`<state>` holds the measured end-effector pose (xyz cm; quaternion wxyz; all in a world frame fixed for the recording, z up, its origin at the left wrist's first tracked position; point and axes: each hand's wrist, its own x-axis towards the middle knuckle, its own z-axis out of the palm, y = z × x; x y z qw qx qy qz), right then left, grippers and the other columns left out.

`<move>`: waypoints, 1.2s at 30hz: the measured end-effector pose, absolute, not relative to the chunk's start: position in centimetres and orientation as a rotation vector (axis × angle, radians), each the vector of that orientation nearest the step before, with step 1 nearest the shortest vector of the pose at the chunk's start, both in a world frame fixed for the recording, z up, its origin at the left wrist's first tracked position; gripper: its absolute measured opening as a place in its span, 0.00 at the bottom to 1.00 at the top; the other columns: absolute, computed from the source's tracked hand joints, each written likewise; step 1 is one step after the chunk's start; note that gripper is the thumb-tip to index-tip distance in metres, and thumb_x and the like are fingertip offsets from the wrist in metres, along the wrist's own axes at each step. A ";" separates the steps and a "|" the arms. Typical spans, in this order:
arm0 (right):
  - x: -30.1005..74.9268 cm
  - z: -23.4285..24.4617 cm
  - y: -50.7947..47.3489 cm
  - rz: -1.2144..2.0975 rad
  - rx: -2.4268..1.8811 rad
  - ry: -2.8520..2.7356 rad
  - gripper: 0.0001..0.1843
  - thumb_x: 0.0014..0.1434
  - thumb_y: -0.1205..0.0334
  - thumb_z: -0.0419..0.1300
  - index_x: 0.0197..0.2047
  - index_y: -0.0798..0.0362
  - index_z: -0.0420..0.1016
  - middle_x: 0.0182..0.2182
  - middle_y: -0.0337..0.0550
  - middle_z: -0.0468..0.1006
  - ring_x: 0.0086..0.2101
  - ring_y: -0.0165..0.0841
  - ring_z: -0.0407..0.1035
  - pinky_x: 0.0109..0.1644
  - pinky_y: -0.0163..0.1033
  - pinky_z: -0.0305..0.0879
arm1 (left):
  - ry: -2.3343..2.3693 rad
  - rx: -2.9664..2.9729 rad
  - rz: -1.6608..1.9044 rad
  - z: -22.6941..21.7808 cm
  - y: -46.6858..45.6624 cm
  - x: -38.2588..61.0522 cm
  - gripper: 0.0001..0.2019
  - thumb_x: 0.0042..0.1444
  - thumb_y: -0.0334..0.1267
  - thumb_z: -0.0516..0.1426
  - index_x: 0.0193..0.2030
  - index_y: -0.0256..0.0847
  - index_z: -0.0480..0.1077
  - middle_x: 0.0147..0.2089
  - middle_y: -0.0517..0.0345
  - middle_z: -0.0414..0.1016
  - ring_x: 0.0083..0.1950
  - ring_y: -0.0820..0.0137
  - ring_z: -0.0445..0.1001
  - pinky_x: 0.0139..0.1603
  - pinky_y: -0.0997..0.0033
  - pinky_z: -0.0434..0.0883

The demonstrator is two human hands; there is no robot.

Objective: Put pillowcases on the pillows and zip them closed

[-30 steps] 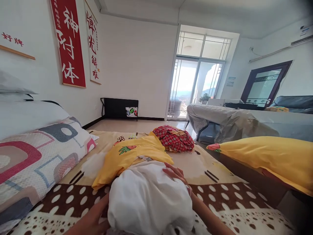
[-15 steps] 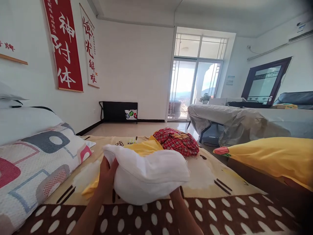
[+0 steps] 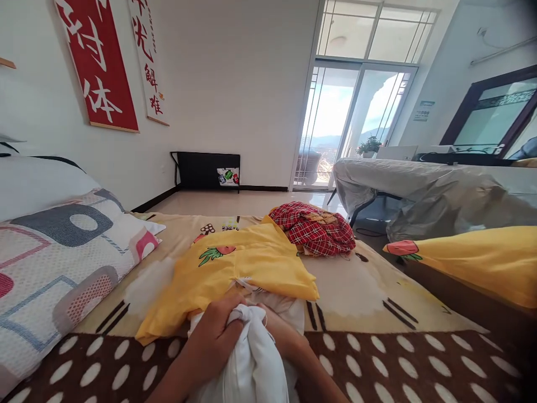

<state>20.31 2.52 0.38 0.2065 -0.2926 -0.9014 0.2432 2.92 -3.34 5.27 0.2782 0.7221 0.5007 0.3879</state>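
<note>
The white pillow is bunched up close to my body, its upper end gathered into a narrow twist. My left hand wraps its thumb and fingers round that gathered end from the left. On the other side my right hand grips the pillow too, with its fingers mostly hidden behind the white cloth. Just beyond both hands lies a flat yellow pillowcase with a fruit print, its near edge at my fingers. Pale fabric shows at that edge; I cannot tell whether the pillow's end is inside it.
A patterned pillow lies on the left. Behind the pillowcase sits a crumpled red checked cloth. To the right is another yellow pillow. All this is around a beige and brown spotted blanket. A plastic-covered table stands farther back.
The white pillow came down towards me and went from spread out to bunched at one end. Both hands moved together around it. The yellow pillowcase is now uncovered, and the view tilted down.
</note>
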 end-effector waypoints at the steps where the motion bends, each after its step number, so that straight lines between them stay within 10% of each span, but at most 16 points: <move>1: 19.9 0.4 2.6 0.671 -0.801 -2.529 0.09 0.52 0.60 0.58 0.24 0.52 0.63 0.28 0.38 0.72 0.29 0.30 0.60 0.39 0.36 0.63 | 1.321 1.951 1.054 5.2 -3.4 3.3 0.11 0.58 0.43 0.47 0.34 0.43 0.69 0.33 0.57 0.73 0.37 0.65 0.70 0.40 0.69 0.67; 7: 19.8 1.5 2.3 0.677 -0.831 -2.532 0.04 0.53 0.65 0.57 0.28 0.53 0.66 0.30 0.39 0.74 0.30 0.29 0.61 0.41 0.36 0.63 | 1.248 1.920 1.009 6.3 -3.5 3.8 0.21 0.57 0.53 0.51 0.53 0.45 0.69 0.52 0.53 0.74 0.50 0.60 0.71 0.54 0.64 0.65; 19: 19.9 1.5 2.6 1.053 -0.878 -2.312 0.17 0.50 0.60 0.56 0.18 0.53 0.51 0.17 0.32 0.52 0.23 0.25 0.48 0.26 0.32 0.48 | 1.208 1.850 1.000 6.5 -3.4 4.0 0.14 0.53 0.50 0.54 0.33 0.41 0.70 0.30 0.60 0.70 0.32 0.68 0.67 0.33 0.72 0.65; 27: 20.1 1.6 2.5 1.011 -0.905 -2.194 0.13 0.55 0.55 0.56 0.24 0.54 0.65 0.26 0.38 0.70 0.31 0.31 0.58 0.36 0.35 0.60 | 0.956 1.811 1.230 5.9 -3.0 4.2 0.10 0.60 0.46 0.53 0.33 0.42 0.67 0.44 0.55 0.68 0.49 0.66 0.67 0.55 0.70 0.62; 36: 22.3 4.4 3.0 1.259 -0.735 -1.784 0.13 0.54 0.55 0.59 0.39 0.54 0.74 0.39 0.44 0.76 0.41 0.36 0.69 0.45 0.39 0.66 | 1.019 1.268 1.413 4.6 -0.1 3.1 0.17 0.50 0.53 0.60 0.31 0.41 0.66 0.46 0.54 0.75 0.47 0.62 0.71 0.50 0.68 0.65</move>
